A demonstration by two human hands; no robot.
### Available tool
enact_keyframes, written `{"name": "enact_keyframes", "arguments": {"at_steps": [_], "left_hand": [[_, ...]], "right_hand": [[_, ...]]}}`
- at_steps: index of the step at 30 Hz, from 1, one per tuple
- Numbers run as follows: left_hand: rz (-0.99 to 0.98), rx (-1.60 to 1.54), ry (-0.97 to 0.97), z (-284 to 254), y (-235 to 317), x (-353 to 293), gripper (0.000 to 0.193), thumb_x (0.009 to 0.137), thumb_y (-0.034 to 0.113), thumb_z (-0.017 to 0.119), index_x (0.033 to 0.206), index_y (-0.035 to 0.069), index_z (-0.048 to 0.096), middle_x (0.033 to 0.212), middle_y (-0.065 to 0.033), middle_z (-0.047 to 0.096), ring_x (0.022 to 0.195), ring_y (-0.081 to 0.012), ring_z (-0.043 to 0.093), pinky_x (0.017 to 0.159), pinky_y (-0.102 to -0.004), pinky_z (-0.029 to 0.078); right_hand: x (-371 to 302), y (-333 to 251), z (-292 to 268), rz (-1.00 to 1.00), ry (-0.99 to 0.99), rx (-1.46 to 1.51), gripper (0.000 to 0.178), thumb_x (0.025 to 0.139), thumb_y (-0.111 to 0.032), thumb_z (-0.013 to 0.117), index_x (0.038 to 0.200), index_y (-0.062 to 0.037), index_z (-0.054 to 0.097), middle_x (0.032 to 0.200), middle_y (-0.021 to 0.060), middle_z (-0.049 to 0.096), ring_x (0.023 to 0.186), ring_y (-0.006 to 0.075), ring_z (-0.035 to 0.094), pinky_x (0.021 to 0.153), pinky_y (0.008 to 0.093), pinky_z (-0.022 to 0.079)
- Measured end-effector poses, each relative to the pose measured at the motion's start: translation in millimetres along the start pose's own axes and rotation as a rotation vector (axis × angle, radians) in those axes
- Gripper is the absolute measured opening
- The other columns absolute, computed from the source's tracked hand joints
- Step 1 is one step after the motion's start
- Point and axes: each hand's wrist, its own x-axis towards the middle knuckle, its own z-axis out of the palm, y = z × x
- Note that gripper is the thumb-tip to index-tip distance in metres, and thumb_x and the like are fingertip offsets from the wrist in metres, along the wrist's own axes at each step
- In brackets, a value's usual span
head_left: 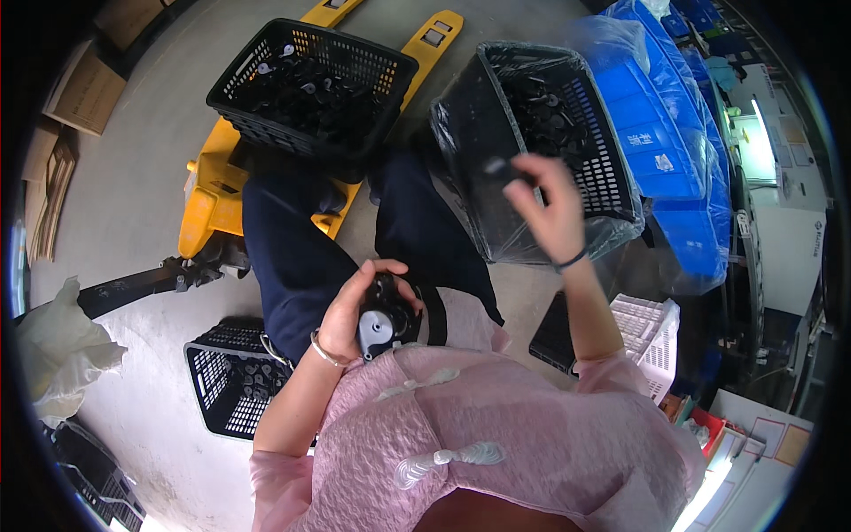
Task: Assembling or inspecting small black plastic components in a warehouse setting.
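My left hand [341,312] curls round a bunch of small black plastic parts against my lap. One of these, a part with a grey rounded face [376,330] and a small centre hole, shows at the front. Raised to the right, my right hand [557,213] pinches a small dark part [501,168], blurred by motion, between thumb and fingers. It is over the near side of a black crate [612,168] wrapped in clear plastic film, which holds many black parts [550,115].
A yellow pallet jack [213,199] carries a black crate [266,131] of similar parts ahead of me. Another black crate [206,390] sits on the floor at left. Blue bins [651,133] under film and a white basket [660,341] stand at right; cardboard [89,89] is far left.
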Motion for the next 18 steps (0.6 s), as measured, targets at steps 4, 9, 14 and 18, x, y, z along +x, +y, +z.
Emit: {"name": "enact_keyframes", "arguments": {"at_steps": [4,9,14,18], "left_hand": [[-0.059,-0.136,0.144,-4,3,11,0.037,0.090,0.036,0.041,0.102,0.002,0.051,0.082,-0.0141,0.059,0.081,-0.0302,0.059,0.076,-0.0381,0.048],[0.033,-0.223,0.299,-6,-2,28,0.030,0.090,0.031,0.044,0.103,0.004,0.047,0.084,-0.0144,0.058,0.083,-0.0286,0.058,0.077,-0.0388,0.048],[0.128,-0.285,0.386,-3,-8,27,0.024,0.090,0.029,0.043,0.100,0.007,0.047,0.085,-0.0116,0.058,0.083,-0.0252,0.057,0.076,-0.0364,0.047],[0.210,-0.314,0.470,-40,-30,40,0.019,0.091,0.026,0.042,0.095,0.009,0.051,0.086,-0.0064,0.057,0.082,-0.0182,0.055,0.079,-0.0316,0.044]], "right_hand": [[3,13,-38,-0.104,0.323,-0.405,0.037,0.071,-0.010,0.066,0.105,-0.0011,0.054,0.100,0.0155,0.055,0.091,0.0296,0.053,0.079,0.0355,0.043],[-29,-58,20,-0.308,-0.241,0.102,0.033,0.068,-0.017,0.070,0.095,-0.0040,0.059,0.088,0.0101,0.058,0.076,0.0242,0.057,0.068,0.0314,0.046],[-47,-80,77,-0.386,-0.427,0.039,0.045,0.069,-0.023,0.069,0.106,-0.0040,0.052,0.088,0.0075,0.054,0.081,0.0234,0.055,0.066,0.0334,0.046],[-38,-69,86,-0.378,-0.389,-0.056,0.043,0.071,-0.020,0.066,0.107,-0.0032,0.051,0.086,0.0087,0.055,0.079,0.0244,0.056,0.064,0.0340,0.046]]}}
